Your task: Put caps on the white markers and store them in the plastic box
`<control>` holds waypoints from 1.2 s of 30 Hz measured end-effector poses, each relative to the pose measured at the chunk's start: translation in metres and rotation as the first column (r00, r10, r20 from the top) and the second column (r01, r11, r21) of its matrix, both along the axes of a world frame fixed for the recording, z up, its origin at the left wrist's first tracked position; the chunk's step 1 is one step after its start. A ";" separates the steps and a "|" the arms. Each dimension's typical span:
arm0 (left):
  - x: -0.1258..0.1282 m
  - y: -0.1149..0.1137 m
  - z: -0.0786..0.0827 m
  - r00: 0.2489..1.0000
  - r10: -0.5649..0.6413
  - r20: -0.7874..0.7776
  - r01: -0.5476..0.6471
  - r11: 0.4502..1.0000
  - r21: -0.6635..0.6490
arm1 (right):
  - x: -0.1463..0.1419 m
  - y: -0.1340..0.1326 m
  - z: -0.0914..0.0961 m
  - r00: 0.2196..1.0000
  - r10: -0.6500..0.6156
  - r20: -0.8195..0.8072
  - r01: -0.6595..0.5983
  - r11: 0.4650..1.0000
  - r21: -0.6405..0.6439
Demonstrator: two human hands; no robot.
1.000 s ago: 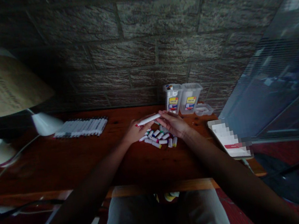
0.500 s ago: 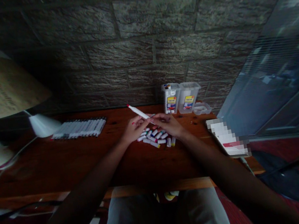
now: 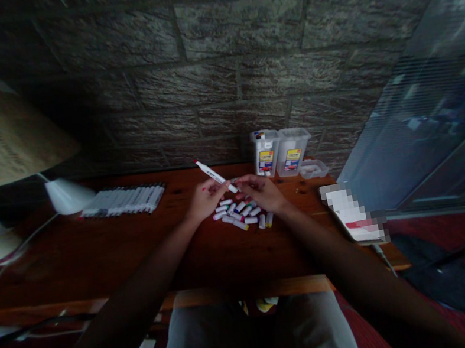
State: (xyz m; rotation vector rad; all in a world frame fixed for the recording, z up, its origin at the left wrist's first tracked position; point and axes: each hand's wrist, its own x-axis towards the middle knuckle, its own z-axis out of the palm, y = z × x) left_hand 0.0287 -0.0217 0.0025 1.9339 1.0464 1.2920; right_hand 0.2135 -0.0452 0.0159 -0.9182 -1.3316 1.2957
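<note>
The brown wooden desk (image 3: 140, 262) held scattered white caps (image 3: 250, 220), a row of markers (image 3: 124, 201), two clear containers (image 3: 294, 151) and a lamp (image 3: 68, 196).

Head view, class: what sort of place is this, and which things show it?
Probably an indoor desk corner, perhaps at home: a wooden table stands by a block wall, with a shaded lamp on it.

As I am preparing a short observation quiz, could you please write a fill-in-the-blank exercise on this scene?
The held marker has a ____ upper tip.
The number of upright clear containers near the wall is ____.
The lamp stands on the picture's ____ side.

Missing words: red; two; left.
</note>
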 end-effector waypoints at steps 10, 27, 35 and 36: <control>-0.015 0.014 -0.009 0.966 0.212 -0.146 -0.196 0.974 0.116 | 0.002 0.007 -0.012 0.991 -0.116 0.065 0.108 0.988 0.110; -0.013 0.015 -0.010 0.947 0.020 -0.320 0.018 0.993 0.117 | 0.006 0.011 -0.022 0.938 -0.168 0.304 0.085 0.959 0.269; -0.010 0.006 -0.002 0.947 0.018 -0.320 0.032 0.988 0.151 | 0.003 0.006 -0.012 0.952 -0.168 0.255 0.108 0.966 0.234; -0.009 0.003 0.001 0.947 0.028 -0.319 0.029 0.985 0.170 | 0.001 0.004 -0.009 0.960 -0.156 0.232 0.106 0.971 0.216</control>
